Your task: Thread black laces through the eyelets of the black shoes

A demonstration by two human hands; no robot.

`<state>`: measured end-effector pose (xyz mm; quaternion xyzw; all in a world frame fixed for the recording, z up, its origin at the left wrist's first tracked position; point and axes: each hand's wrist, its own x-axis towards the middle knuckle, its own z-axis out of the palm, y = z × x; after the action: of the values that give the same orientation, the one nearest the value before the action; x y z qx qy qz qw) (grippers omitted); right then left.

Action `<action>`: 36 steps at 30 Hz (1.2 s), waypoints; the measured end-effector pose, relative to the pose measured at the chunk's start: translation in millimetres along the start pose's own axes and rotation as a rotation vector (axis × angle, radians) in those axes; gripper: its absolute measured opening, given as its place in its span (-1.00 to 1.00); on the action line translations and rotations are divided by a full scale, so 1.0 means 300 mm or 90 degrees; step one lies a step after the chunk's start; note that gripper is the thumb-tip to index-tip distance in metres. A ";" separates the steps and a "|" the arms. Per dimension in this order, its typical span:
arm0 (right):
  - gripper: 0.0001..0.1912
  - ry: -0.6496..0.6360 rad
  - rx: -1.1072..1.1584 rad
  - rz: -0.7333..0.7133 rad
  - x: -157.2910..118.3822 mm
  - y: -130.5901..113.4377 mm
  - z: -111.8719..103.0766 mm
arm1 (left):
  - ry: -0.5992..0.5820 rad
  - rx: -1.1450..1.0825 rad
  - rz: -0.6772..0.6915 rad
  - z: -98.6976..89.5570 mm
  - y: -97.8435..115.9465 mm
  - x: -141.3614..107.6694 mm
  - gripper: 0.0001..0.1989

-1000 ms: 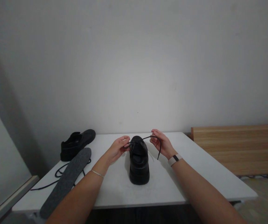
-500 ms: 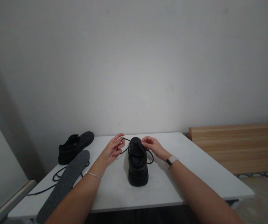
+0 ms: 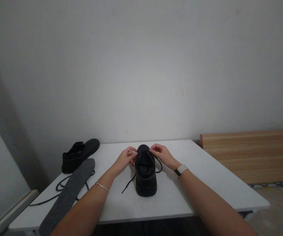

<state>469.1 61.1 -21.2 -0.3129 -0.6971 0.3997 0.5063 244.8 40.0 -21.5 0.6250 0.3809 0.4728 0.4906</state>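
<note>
A black shoe (image 3: 145,172) stands upright on the white table (image 3: 205,183), heel toward the camera, directly between the two hands. The left hand (image 3: 125,159) sits just against the shoe's left side near the top of the lacing, fingers curled and pinched on the black lace (image 3: 129,181), whose loose end trails down toward the near left of that hand. The right hand (image 3: 161,155) rests on the shoe's right side at the same height, fingertips closed on the lace there, with a loop hanging just below its wrist. Well to the left of the left hand lie a second black shoe (image 3: 79,154), a grey insole (image 3: 67,196) and another loose lace (image 3: 60,186).
</note>
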 end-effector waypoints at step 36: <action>-0.84 0.042 0.013 -0.018 0.011 0.009 0.012 | 0.127 0.107 0.148 0.034 -0.023 0.023 -0.78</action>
<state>464.8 64.4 -22.6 -0.3111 -0.6802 0.3888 0.5380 256.4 45.3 -27.5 0.6538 0.3910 0.5524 0.3384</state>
